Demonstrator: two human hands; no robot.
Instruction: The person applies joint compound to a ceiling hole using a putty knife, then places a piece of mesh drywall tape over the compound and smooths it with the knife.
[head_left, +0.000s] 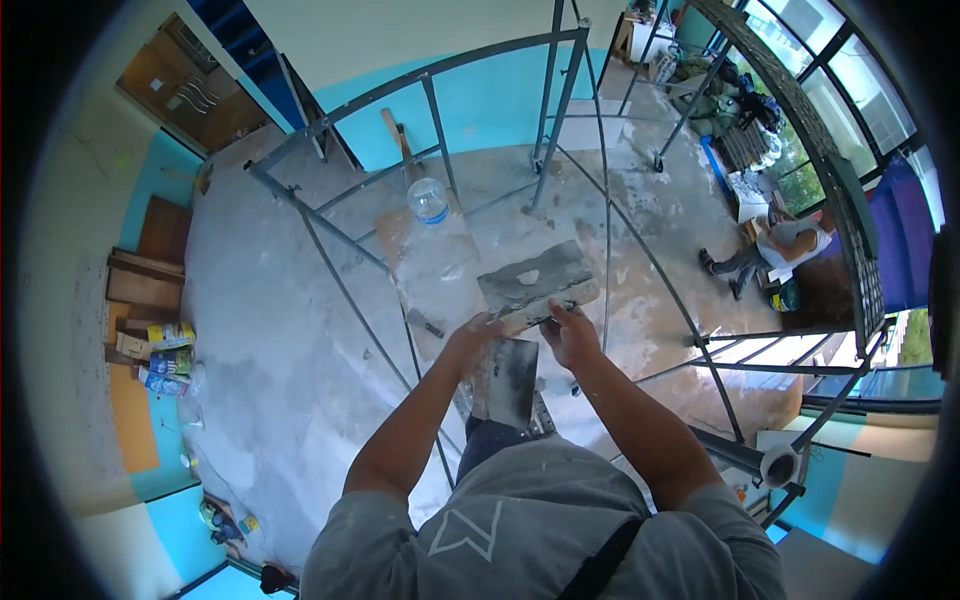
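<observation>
Found grey-smeared plate (538, 288) before torso (490, 510), above floor (300, 290); pinched near edge with right hand (572, 340); could not tell grip of left hand (474, 340) at near-left corner. Judged liable to slip or shed paste (558, 266), from edge-only hold.

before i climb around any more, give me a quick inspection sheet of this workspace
surface: pale grey floor, stained in patches
things in hand: grey-smeared plate; metal blade just below it
clutter: clear bottle with a blue band ahead; coloured packages along the left wall; mixed pile near the windows
hands: right hand grips the plate's lower edge; left hand is at its lower-left corner, exact grip unclear
cables: nothing seen
surroundings: metal scaffold bars around the wearer; co-worker on the right; cyan-and-white wall ahead
</observation>
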